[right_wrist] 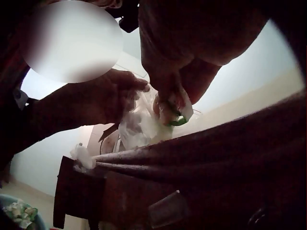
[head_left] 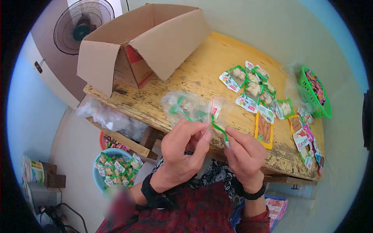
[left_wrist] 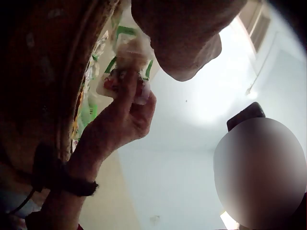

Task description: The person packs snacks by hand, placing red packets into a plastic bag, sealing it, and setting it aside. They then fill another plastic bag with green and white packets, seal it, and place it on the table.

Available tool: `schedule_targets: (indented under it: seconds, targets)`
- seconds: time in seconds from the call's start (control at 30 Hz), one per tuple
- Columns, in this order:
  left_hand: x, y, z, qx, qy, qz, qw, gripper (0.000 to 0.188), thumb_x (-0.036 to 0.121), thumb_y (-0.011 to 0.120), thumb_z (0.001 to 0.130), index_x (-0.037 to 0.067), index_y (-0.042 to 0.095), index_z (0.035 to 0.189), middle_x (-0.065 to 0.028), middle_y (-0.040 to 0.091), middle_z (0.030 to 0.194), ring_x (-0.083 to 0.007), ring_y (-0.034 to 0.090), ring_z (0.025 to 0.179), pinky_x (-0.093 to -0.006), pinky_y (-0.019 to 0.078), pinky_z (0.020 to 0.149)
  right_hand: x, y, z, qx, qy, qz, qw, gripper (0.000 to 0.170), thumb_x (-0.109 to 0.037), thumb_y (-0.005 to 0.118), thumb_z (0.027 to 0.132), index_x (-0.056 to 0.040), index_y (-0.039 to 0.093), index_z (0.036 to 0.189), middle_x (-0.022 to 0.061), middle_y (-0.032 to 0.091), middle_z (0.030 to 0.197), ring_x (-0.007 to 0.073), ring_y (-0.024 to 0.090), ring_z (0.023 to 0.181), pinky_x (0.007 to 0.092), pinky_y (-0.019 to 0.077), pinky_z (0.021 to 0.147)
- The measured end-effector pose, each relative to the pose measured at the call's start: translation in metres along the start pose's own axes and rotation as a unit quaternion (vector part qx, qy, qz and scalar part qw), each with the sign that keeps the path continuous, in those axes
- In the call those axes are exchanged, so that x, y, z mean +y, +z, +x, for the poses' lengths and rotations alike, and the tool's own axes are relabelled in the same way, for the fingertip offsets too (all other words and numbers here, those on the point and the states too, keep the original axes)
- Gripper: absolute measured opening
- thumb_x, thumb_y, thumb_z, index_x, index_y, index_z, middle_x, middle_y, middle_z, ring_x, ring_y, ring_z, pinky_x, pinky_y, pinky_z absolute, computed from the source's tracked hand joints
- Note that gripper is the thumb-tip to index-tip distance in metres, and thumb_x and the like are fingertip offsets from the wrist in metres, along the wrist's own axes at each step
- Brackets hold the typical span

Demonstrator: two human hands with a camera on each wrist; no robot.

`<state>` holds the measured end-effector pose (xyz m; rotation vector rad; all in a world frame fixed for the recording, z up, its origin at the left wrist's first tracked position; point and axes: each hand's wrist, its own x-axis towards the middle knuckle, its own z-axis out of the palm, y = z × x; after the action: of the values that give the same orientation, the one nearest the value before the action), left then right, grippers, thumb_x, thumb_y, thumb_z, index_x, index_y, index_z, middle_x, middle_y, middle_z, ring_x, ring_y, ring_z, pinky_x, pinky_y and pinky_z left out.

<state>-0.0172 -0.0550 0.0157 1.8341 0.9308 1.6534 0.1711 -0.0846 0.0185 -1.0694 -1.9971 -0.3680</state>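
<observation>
My left hand (head_left: 182, 147) pinches the edge of a clear zip bag (head_left: 171, 101) at the table's front edge. Green-edged packets show through the plastic at its far end. Between the fingers and thumb of my right hand (head_left: 245, 155) is a small snack packet (left_wrist: 132, 55) with a green border and a white label end. In the head view this packet overlaps the bag's mouth, with its green edge towards me. From the right wrist view, both hands meet at the bag, and the packet's green and white corner sticks out below the right fingers.
Several green-edged packets (head_left: 253, 88) lie on the wooden table (head_left: 194, 73), near an orange-bordered packet (head_left: 264, 132) and assorted small packets (head_left: 305, 141). A green basket (head_left: 328, 108) stands far right. At the back left is an open cardboard box (head_left: 167, 35); below sits a blue basin (head_left: 96, 171) of packets.
</observation>
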Motion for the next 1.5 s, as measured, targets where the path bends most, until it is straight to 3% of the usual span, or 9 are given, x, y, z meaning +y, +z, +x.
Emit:
schedule_targets:
  seconds: [0.23,0.33,0.57,0.73,0.93,1.03,1.13,1.27,1.5]
  targets:
    - [-0.014,-0.009,-0.01,0.02,0.054,0.0,0.998,0.023,-0.006,0.073,0.086,0.001,0.066,0.107,-0.0078,0.063,0.082,-0.0135,0.056,0.059,-0.0261,0.0439,0.051,0.006,0.016,0.012,-0.07,-0.103,-0.005,0.992,0.024,-0.007,0.073,0.074,-0.0076,0.074,0.098,0.0058,0.073,0.115,0.0215,0.071,0.09,0.0322,0.0557,0.064]
    - [-0.019,-0.012,-0.021,0.033,0.047,-0.006,0.998,0.023,-0.006,0.073,0.086,0.001,0.066,0.106,-0.0086,0.065,0.082,-0.0143,0.056,0.056,-0.0269,0.044,0.051,-0.004,0.006,0.015,-0.133,-0.046,-0.07,0.988,0.023,-0.007,0.073,0.074,-0.0097,0.074,0.097,0.003,0.073,0.115,0.02,0.07,0.091,0.0305,0.0551,0.064]
    - [-0.02,-0.015,-0.033,-0.023,-0.001,-0.013,1.0,0.02,-0.004,0.072,0.087,0.003,0.063,0.104,-0.0068,0.064,0.081,-0.0135,0.056,0.059,-0.026,0.0424,0.052,-0.01,0.017,0.005,-0.111,0.047,0.022,0.993,0.032,-0.002,0.074,0.077,-0.0093,0.075,0.108,0.0102,0.072,0.115,0.0241,0.07,0.085,0.0349,0.0571,0.067]
    - [-0.017,-0.009,-0.026,0.003,0.112,-0.008,0.994,0.024,-0.006,0.074,0.084,0.002,0.062,0.103,-0.0066,0.064,0.078,-0.0147,0.055,0.056,-0.0267,0.0408,0.049,-0.017,0.036,0.016,-0.083,0.057,0.125,0.987,0.037,0.001,0.074,0.077,-0.0062,0.074,0.113,0.0172,0.071,0.115,0.0329,0.072,0.094,0.0393,0.0601,0.077]
    - [-0.016,-0.021,-0.029,-0.02,-0.046,0.026,0.998,0.024,-0.003,0.073,0.087,0.002,0.062,0.107,-0.0043,0.063,0.079,-0.0098,0.054,0.059,-0.026,0.0409,0.051,-0.01,0.033,0.011,-0.069,0.054,0.053,0.995,0.033,0.002,0.074,0.076,-0.001,0.072,0.109,0.0178,0.069,0.121,0.0346,0.07,0.102,0.0406,0.0596,0.083]
    - [-0.008,-0.017,-0.023,-0.041,-0.087,0.017,0.995,0.025,-0.005,0.071,0.085,0.001,0.063,0.108,-0.0077,0.061,0.077,-0.0173,0.056,0.056,-0.0295,0.0446,0.051,-0.001,0.033,0.005,-0.045,0.066,0.02,0.997,0.032,0.003,0.074,0.075,0.0001,0.071,0.107,0.0176,0.069,0.122,0.0344,0.07,0.103,0.0403,0.0591,0.084]
    - [-0.012,0.001,-0.007,-0.087,0.007,-0.037,0.996,0.022,-0.004,0.069,0.088,0.001,0.062,0.109,-0.008,0.063,0.085,-0.0166,0.058,0.064,-0.0273,0.0457,0.057,0.003,0.034,0.009,-0.013,0.081,0.038,0.996,0.033,0.006,0.074,0.075,0.0001,0.072,0.107,0.0171,0.069,0.12,0.0347,0.069,0.104,0.04,0.0582,0.086]
    - [-0.015,0.02,0.005,-0.08,0.033,-0.291,0.953,0.017,-0.006,0.065,0.092,0.001,0.062,0.107,-0.0082,0.063,0.098,-0.0181,0.061,0.084,-0.0277,0.0467,0.074,0.005,0.025,0.011,0.037,0.128,0.134,0.982,0.03,0.008,0.071,0.078,-0.0003,0.072,0.106,0.0171,0.069,0.122,0.0338,0.07,0.108,0.0384,0.0567,0.091]
    - [-0.021,0.028,-0.02,-0.178,0.09,-0.229,0.953,0.025,-0.002,0.073,0.084,0.0,0.062,0.107,-0.0123,0.064,0.09,-0.0243,0.063,0.074,-0.0325,0.0504,0.065,0.017,0.012,-0.016,-0.026,0.183,0.194,0.963,0.028,0.009,0.067,0.08,-0.0003,0.072,0.106,0.0186,0.069,0.126,0.0354,0.068,0.115,0.0395,0.0551,0.097]
